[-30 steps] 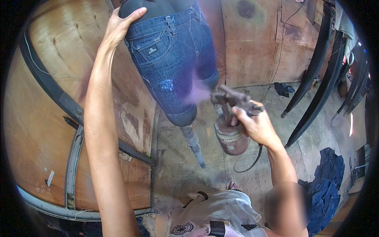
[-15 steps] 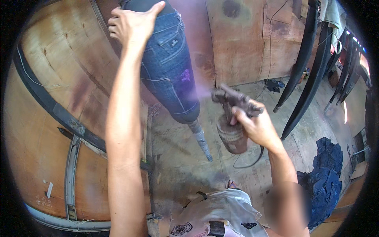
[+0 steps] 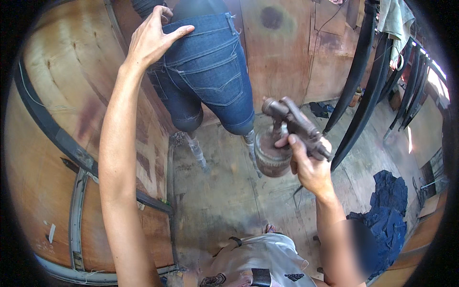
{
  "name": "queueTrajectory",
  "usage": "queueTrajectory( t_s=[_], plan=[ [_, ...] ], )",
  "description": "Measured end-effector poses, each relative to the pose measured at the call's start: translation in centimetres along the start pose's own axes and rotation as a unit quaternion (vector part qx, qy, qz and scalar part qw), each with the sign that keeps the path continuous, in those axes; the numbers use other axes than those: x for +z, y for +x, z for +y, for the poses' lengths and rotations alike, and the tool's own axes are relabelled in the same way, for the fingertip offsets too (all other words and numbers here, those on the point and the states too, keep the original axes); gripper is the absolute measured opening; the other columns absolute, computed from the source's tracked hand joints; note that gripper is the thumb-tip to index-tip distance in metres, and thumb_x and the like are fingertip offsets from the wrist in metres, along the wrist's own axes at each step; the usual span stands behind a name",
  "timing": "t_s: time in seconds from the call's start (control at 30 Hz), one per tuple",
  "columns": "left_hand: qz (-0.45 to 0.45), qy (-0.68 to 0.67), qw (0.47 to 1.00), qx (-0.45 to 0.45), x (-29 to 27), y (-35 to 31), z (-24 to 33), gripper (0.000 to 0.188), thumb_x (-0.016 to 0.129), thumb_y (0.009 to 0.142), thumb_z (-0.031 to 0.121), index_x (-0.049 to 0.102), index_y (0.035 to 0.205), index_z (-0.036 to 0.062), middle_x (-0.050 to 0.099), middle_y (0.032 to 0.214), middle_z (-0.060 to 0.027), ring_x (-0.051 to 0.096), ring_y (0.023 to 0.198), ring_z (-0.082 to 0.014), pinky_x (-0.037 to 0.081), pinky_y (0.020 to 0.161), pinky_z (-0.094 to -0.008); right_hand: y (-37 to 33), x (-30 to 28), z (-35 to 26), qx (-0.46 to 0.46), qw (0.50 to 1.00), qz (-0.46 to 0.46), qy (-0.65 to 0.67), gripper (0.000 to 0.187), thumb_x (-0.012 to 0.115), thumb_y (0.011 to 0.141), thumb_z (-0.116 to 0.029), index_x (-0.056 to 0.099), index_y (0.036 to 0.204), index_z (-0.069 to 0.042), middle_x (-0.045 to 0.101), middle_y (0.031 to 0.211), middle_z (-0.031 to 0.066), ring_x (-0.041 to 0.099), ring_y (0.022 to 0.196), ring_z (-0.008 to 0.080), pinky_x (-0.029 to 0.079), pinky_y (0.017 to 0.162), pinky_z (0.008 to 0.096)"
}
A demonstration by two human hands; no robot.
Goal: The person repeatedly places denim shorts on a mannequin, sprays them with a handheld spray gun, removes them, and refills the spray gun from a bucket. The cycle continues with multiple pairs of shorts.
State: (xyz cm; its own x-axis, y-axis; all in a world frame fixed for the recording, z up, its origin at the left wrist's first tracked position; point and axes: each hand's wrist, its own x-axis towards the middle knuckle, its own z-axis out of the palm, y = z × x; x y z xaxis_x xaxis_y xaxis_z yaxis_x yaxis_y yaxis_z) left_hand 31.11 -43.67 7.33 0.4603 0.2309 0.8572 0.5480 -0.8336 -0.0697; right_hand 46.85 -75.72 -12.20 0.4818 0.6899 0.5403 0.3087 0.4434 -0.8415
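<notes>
Blue denim shorts (image 3: 217, 76) are pulled over a dark leg form (image 3: 198, 6), with the back pockets facing me. My left hand (image 3: 152, 38) is closed on the waistband at the left side, thumb stretched over the top edge. Some of its fingers are hidden behind the form. In my right hand (image 3: 311, 162) is a dark spray gun (image 3: 296, 122) with a paint-stained cup (image 3: 272, 155) below. The gun stays apart from the shorts, to the right of the right leg, its nozzle raised. Wrapped poles (image 3: 197, 152) stick out below the legs.
Several black curved forms (image 3: 356, 91) hang at the right, with a pale cloth (image 3: 396, 19) above. A heap of dark blue cloth (image 3: 387, 205) lies on the floor at the lower right. Stained wooden panels (image 3: 277, 52) stand behind the shorts. A dark curved rail (image 3: 52, 126) crosses the left wall.
The form with the shorts has turned from its side to its back, and my left hand has turned with it. Purple mist at the gun's nozzle is no longer visible.
</notes>
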Motion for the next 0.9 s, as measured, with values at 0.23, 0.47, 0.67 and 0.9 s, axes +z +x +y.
queueTrajectory(
  t_s=[0.23,0.47,0.67,0.9],
  plan=[
    [-0.017,0.042,0.999,0.001,2.5,1.1,1.7,0.075,0.071,0.077,0.068,0.066,0.111,0.0003,0.071,0.103,-0.023,0.069,0.103,-0.0364,0.053,0.09,-0.0454,3.6,-0.1,3.9,0.085,0.989,-0.025,-0.116,0.035,0.056,0.097,-0.008,0.06,0.131,0.0,0.07,0.095,0.0063,0.056,0.066,0.0084,0.046,0.063,0.0249],
    [0.054,0.048,0.997,-0.041,3.7,2.1,4.3,0.057,0.081,0.072,0.053,0.067,0.085,-0.0008,0.069,0.08,-0.0246,0.068,0.083,-0.0435,0.053,0.078,-0.0483,4.9,1.7,4.9,0.024,0.998,0.023,-0.046,0.027,0.057,0.099,-0.012,0.062,0.123,0.0,0.068,0.082,0.0045,0.05,0.052,0.005,0.04,0.047,0.0226],
    [0.046,0.147,0.988,0.016,6.3,3.7,4.7,0.051,0.075,0.084,0.042,0.059,0.107,0.0004,0.069,0.083,-0.0268,0.068,0.082,-0.0441,0.053,0.076,-0.0508,6.9,3.1,7.8,0.008,0.998,0.06,-0.011,0.017,0.058,0.1,-0.015,0.065,0.104,0.0,0.066,0.073,0.0027,0.051,0.051,0.0057,0.041,0.046,0.0236],
    [0.221,0.181,0.929,0.236,-0.5,9.0,-0.5,0.022,0.063,0.081,0.009,0.058,0.1,0.0023,0.062,0.084,-0.0209,0.062,0.082,-0.0404,0.049,0.075,-0.0508,9.5,4.5,9.7,0.047,0.987,-0.072,-0.134,0.05,0.057,0.092,-0.005,0.054,0.142,-0.007,0.07,0.119,0.0179,0.071,0.096,0.0276,0.051,0.091,0.0345]
  ],
)
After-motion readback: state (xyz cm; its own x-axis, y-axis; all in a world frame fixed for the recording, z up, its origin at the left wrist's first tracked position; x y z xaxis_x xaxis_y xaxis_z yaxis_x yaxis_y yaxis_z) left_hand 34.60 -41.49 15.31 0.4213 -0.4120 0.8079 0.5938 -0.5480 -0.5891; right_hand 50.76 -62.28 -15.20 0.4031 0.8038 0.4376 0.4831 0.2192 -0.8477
